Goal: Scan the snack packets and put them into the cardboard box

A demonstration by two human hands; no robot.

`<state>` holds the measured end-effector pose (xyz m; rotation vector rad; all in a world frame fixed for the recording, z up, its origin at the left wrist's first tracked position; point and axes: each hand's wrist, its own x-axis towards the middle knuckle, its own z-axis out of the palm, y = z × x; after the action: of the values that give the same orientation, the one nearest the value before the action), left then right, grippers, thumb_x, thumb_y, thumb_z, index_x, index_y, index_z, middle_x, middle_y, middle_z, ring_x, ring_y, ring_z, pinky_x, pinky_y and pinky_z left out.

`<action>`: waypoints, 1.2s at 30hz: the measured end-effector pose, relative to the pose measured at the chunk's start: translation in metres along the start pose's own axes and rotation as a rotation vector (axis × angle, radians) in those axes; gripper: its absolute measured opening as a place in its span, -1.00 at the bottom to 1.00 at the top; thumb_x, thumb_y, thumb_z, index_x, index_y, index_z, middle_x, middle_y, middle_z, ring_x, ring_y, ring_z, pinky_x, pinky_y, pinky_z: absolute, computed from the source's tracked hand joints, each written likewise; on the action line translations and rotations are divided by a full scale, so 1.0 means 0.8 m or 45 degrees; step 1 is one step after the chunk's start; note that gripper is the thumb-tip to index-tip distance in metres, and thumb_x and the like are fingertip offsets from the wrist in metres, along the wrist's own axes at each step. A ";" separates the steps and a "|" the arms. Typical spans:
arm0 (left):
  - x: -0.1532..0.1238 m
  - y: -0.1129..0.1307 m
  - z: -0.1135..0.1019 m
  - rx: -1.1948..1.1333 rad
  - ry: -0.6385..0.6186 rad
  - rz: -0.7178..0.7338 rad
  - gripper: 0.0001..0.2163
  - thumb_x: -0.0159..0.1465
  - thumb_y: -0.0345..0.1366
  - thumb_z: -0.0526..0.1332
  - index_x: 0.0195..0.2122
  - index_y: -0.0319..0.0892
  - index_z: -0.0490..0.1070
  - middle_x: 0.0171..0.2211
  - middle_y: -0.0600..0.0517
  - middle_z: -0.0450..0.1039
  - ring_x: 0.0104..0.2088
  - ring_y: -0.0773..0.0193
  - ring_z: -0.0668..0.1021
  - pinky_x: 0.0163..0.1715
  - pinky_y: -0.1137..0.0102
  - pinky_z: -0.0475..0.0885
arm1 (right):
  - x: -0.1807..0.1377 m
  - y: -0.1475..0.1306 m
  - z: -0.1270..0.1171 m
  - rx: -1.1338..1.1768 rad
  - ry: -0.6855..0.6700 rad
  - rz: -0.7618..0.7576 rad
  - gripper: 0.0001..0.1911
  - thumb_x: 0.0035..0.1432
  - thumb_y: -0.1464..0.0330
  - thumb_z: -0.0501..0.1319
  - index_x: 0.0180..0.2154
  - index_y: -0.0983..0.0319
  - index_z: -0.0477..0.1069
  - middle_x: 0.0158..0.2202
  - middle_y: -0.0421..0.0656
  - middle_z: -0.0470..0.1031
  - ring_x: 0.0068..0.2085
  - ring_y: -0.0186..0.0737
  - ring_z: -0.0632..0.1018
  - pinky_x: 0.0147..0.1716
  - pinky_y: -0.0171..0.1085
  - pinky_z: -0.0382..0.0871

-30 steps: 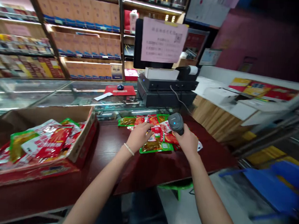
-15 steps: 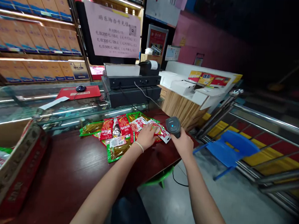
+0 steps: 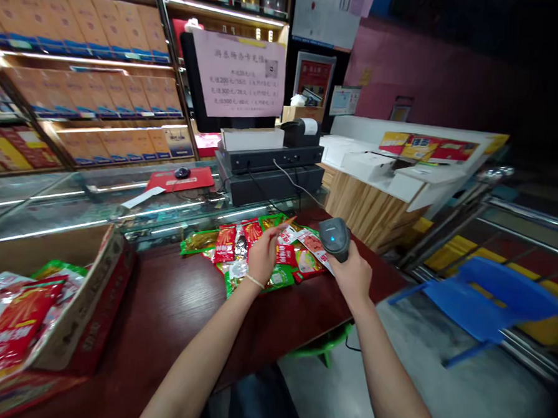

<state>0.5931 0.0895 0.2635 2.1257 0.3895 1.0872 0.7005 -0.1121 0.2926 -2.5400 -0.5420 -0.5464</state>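
My right hand [image 3: 354, 274] is wrapped round the handle of a dark grey barcode scanner [image 3: 335, 237], which has a small blue light on its top. Its head is over the right end of a pile of snack packets [image 3: 225, 243] on the dark wooden table. My left hand [image 3: 263, 255], with a pale band at the wrist, is above the middle of the pile. Its fingers stretch forward, and nothing shows in them. A white-and-red packet [image 3: 312, 243] lies beside the scanner. One green-edged packet [image 3: 279, 277] is just right of my left wrist.
At the left stands an open cardboard box [image 3: 99, 287] with several packets inside. Behind the pile are a glass counter [image 3: 166, 219], a monitor [image 3: 192, 86] and a receipt printer [image 3: 301, 133]. A blue chair [image 3: 484, 294] stands by the metal railing at right.
My left hand has come off the white-and-red packets and moved back leftward over the pile. The scanner stays in my right hand. The view has turned left, showing more of the box.
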 end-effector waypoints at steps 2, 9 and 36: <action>0.002 -0.010 -0.029 -0.049 0.138 -0.137 -0.77 0.37 -0.22 0.05 -0.06 -0.15 0.39 -0.20 -0.06 0.52 -0.23 0.20 0.54 -0.18 0.36 0.38 | -0.001 -0.017 0.010 0.042 0.080 -0.075 -0.58 0.08 0.07 0.20 -0.13 0.21 0.43 -0.41 -0.05 0.58 -0.42 -0.06 0.54 -0.47 -0.27 0.09; -0.018 -0.097 -0.136 -0.528 0.306 -0.482 -0.72 0.29 -0.11 0.15 -0.14 -0.21 0.42 -0.21 -0.05 0.52 -0.21 0.20 0.54 -0.16 0.35 0.41 | -0.015 -0.131 0.041 0.305 0.001 -0.366 -0.47 0.05 0.10 0.22 0.02 0.18 0.34 -0.33 -0.07 0.59 -0.36 -0.02 0.56 -0.44 -0.26 0.15; -0.049 -0.165 -0.231 -1.746 0.698 -0.917 -0.60 0.27 -0.44 0.13 0.15 -0.20 0.31 0.04 -0.14 0.49 0.00 0.18 0.56 0.05 0.25 0.44 | -0.092 -0.237 0.095 0.069 -0.549 -1.224 -0.57 0.05 0.25 0.24 0.00 0.16 0.35 -0.32 -0.13 0.62 -0.33 -0.08 0.62 -0.47 -0.28 0.20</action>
<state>0.4286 0.2451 0.2210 0.4079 0.4139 0.9842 0.5716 0.0603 0.2673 -2.2065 -1.9275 -0.2579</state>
